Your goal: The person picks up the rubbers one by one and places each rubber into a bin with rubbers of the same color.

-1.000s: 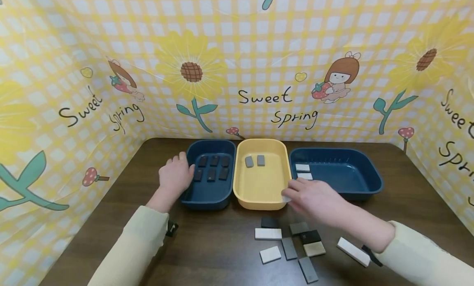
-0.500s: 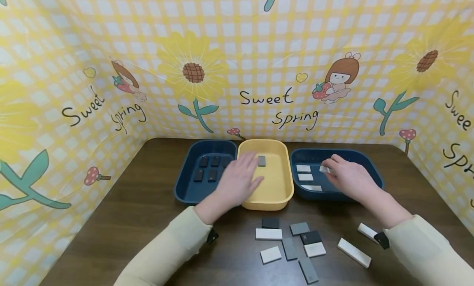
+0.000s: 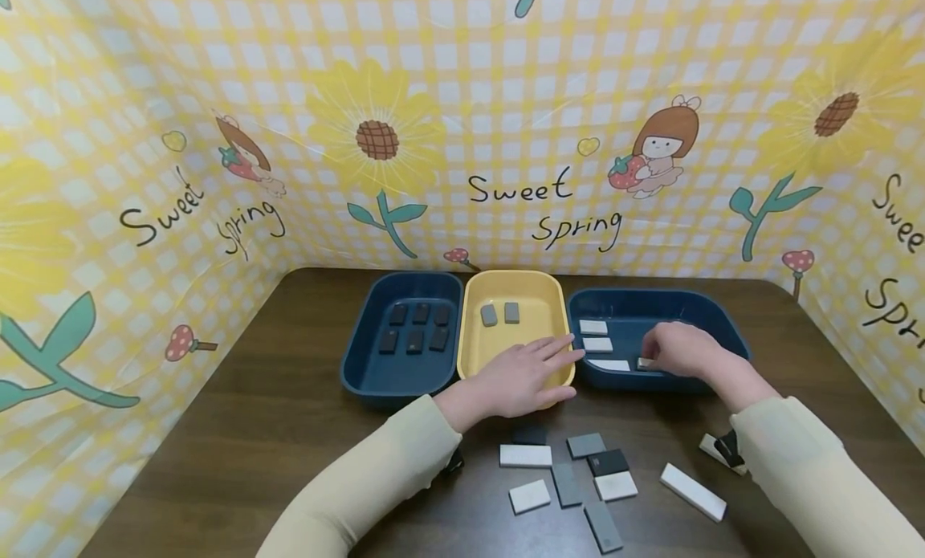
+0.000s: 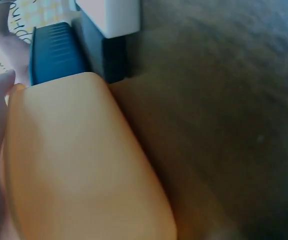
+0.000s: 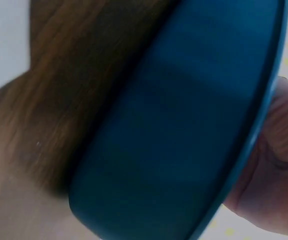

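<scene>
My right hand (image 3: 682, 349) is down inside the right blue tray (image 3: 730, 333), its fingertips pinching a small white block (image 3: 645, 364) near the front wall. Left of it in that tray lie three other white blocks (image 3: 597, 345). My left hand (image 3: 516, 379) spreads its fingers over the front right corner of the yellow tray (image 3: 470, 357) and holds nothing. Two grey blocks (image 3: 511, 312) sit at the back of the yellow tray. In the left wrist view the yellow tray's outer wall (image 4: 84, 160) fills much of the frame; the right wrist view shows the blue tray's wall (image 5: 179, 120).
The left blue tray (image 3: 354, 365) holds two rows of black blocks (image 3: 414, 341). Loose on the table (image 3: 238, 445) in front are grey blocks (image 3: 602, 527), black blocks (image 3: 608, 462) and white blocks (image 3: 525, 456). A long white block (image 3: 693, 492) lies at the right, near my right sleeve.
My left hand has moved right from the left blue tray across the yellow tray. My right hand has carried a white block into the right blue tray and lowered it towards the front wall.
</scene>
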`<state>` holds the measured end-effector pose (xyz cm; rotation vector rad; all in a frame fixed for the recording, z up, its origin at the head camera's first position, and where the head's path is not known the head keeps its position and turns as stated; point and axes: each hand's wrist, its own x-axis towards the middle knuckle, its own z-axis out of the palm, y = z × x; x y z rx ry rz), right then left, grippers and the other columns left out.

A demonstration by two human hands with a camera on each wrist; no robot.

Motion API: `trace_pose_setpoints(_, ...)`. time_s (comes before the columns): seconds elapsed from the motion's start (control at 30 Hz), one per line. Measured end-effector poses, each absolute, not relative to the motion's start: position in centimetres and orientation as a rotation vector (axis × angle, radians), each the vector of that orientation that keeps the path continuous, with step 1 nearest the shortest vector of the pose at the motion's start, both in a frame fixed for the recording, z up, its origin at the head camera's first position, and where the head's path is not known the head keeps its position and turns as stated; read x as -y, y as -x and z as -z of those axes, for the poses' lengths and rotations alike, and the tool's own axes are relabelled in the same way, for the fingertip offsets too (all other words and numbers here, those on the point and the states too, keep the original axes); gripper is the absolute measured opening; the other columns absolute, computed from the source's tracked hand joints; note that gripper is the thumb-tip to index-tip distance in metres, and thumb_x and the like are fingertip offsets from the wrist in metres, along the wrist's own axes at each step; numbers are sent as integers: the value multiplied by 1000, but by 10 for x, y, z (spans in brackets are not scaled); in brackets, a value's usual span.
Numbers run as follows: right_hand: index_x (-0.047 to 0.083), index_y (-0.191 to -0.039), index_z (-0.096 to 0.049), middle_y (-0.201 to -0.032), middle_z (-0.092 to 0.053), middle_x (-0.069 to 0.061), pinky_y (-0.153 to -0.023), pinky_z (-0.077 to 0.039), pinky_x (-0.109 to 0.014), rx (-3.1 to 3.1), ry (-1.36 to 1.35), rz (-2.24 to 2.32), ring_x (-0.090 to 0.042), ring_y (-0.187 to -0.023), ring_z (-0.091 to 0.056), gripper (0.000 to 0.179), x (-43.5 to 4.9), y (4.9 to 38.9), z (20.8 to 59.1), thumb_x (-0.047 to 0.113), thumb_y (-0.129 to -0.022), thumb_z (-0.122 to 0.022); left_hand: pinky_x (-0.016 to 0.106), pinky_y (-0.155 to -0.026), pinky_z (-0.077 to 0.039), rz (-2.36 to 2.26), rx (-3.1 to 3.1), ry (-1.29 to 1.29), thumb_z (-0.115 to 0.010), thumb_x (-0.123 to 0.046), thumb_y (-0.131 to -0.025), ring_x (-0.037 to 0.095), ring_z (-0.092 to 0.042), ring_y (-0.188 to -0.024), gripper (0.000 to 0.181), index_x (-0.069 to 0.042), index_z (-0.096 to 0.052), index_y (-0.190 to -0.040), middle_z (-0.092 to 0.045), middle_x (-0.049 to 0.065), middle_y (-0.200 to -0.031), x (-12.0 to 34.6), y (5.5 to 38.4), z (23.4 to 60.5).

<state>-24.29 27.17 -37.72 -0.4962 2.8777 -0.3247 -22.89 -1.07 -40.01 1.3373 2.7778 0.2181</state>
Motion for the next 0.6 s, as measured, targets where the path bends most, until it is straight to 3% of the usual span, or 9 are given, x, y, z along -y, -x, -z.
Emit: trace_pose_setpoints(0.6, 10, -85, -70, -80, -62, -2, -70, -50, -40, -2759, 418, 300, -21, -72, -55, 8, -264, 256, 384, 4, -89, -66, 36, -109, -32, -351, -2717, -1280, -39, -58, -99, 15, -29, -141, 62, -31, -28, -154, -14, -5, -162, 10, 231, 406)
